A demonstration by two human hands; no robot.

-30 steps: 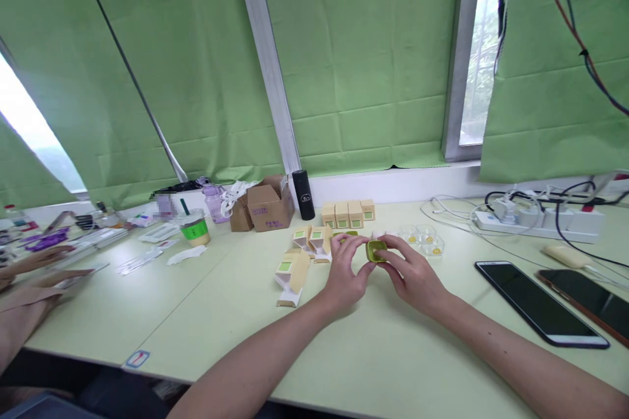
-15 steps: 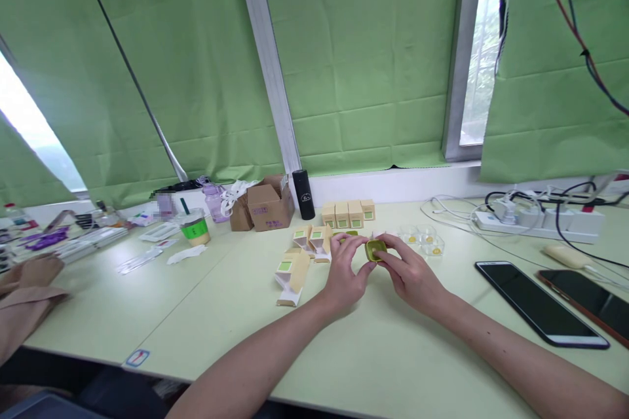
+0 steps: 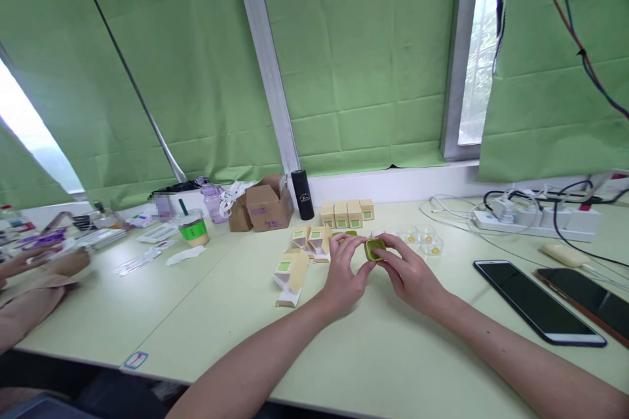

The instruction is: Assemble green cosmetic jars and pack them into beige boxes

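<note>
A small olive-green square dish or lid [image 3: 375, 247] is held up over the table between both hands. My right hand [image 3: 410, 275] pinches it, with fingers reaching across its inside. From the other side, my left hand [image 3: 344, 272] curls its thumb and fingertips against the dish's left edge. Behind the left fingers another flat green piece [image 3: 350, 233] shows in part. Left of that hand lie an opened cream carton [image 3: 295, 268] and two more opened cartons [image 3: 320, 239]. Clear cups with yellow centres [image 3: 432, 247] stand beyond my right hand.
Several closed cream boxes [image 3: 348, 213] line the back beside a black bottle [image 3: 303, 195] and a cardboard box [image 3: 268, 205]. Two phones [image 3: 538, 301] and a power strip [image 3: 540, 226] are at the right. A drink cup [image 3: 194, 229] and another person's arm [image 3: 44, 288] are at the left.
My hands and the green dish stay almost still. The other person's arm at the left has moved inward, and that person's hand now shows. The view has shifted slightly.
</note>
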